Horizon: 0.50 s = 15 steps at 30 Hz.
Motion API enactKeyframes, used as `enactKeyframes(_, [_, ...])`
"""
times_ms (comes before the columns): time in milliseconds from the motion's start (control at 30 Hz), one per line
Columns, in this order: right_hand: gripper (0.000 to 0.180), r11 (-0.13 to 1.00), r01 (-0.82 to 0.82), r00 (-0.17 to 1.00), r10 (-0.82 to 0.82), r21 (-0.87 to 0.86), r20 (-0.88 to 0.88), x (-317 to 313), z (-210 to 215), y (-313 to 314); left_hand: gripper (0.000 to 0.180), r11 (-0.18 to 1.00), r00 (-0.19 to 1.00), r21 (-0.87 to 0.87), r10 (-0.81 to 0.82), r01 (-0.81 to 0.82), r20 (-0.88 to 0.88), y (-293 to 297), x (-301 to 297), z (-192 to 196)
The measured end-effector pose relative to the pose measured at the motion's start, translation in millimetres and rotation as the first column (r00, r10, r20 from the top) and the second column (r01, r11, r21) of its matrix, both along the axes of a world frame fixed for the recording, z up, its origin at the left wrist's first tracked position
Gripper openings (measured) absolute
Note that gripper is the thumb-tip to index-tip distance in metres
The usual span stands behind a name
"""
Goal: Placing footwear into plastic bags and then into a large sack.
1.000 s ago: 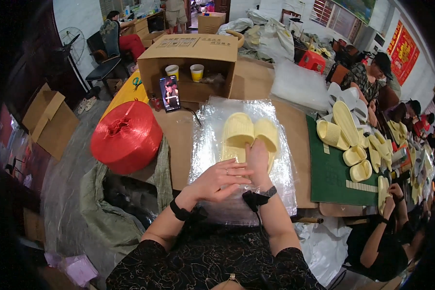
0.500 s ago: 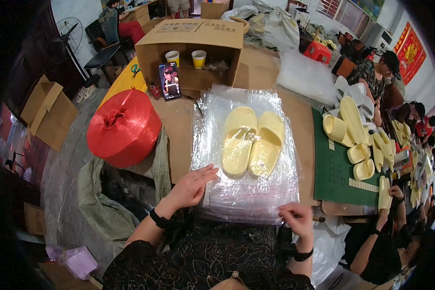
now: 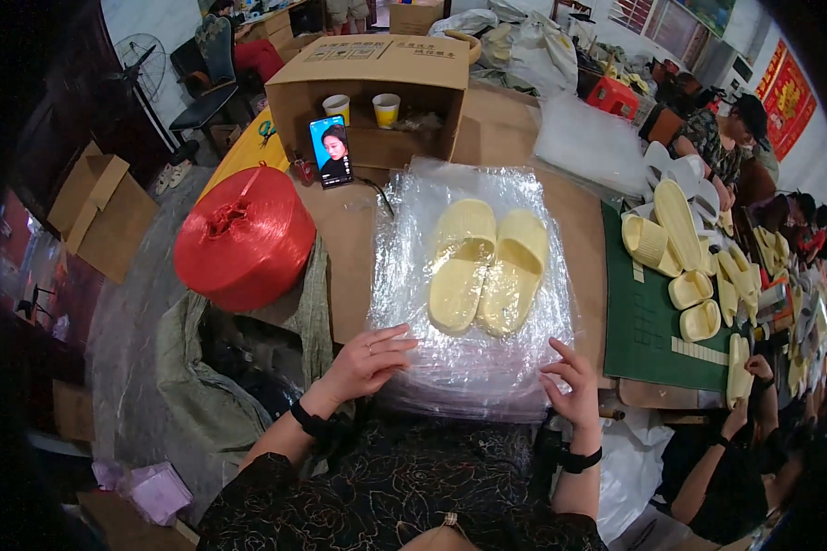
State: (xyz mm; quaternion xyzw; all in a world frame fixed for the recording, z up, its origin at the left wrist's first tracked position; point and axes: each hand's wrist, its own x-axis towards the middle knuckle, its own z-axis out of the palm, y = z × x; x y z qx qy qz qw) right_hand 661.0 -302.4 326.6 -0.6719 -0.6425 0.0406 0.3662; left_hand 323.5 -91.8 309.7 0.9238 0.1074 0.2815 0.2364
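Note:
A pair of pale yellow slide slippers (image 3: pixel 462 266) lies side by side, toes pointing away from me, seemingly under clear film. Beneath them is a stack of clear plastic bags (image 3: pixel 404 248), with the bags' pinkish edges (image 3: pixel 469 390) along my side. My left hand (image 3: pixel 363 365) rests its outstretched fingers on the near left edge of the stack and holds nothing. At the near right corner, my right hand (image 3: pixel 574 384) has its fingers spread and slightly curled, with nothing in them. Whether its fingertips touch the plastic I cannot tell.
A big red twine roll (image 3: pixel 245 239) stands left of the bags. Behind them a lit phone (image 3: pixel 331 151) leans by an open cardboard box (image 3: pixel 368 69) holding two cups. On the right, a green mat (image 3: pixel 648 312) carries more yellow slipper parts, handled by a co-worker's hands (image 3: pixel 744 395).
My right hand has risen slightly and spread its fingers from a more closed shape. My left hand stays at the stack's left edge. The whole view has shifted a little, and the phone's picture differs.

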Motion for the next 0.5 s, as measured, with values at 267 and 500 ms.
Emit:
enactKeyframes(267, [0.005, 0.984, 0.098, 0.932, -0.039, 0.148, -0.36, 4.4, -23.3, 4.0, 0.017, 0.963, 0.964, -0.172, 0.231, -0.208, 0.133, 5.9, 12.3, -4.7])
enactKeyframes(500, [0.011, 0.979, 0.194, 0.61, -0.069, 0.065, -0.789, -6.4, -20.2, 33.1, 0.01, 0.777, 0.865, -0.517, 0.484, -0.358, 0.129, 11.9, 42.7, 7.4])
